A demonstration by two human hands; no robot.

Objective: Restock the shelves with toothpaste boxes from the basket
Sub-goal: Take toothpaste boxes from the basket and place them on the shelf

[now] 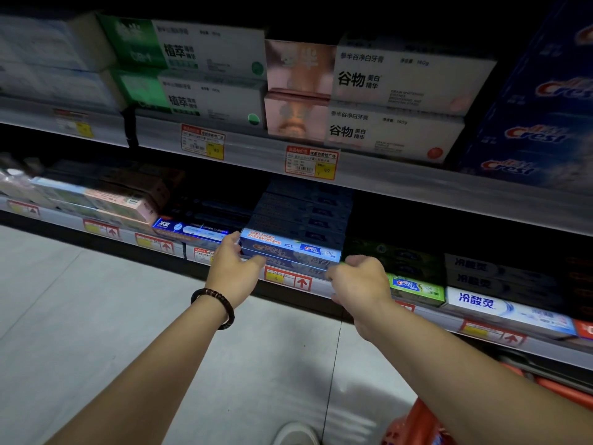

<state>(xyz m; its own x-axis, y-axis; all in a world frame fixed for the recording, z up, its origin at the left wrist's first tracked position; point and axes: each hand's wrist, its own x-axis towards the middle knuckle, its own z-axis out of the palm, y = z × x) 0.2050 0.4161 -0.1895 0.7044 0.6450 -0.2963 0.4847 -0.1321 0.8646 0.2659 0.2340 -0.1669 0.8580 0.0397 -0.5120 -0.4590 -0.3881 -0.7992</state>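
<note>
Fingers [231,241] at Crest stack [290,248], green box [417,286] beside

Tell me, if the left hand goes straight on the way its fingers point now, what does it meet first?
Probably the left end of the light blue Crest box on the lower shelf. The left hand looks nearly touching it, but depth is unclear.
</note>
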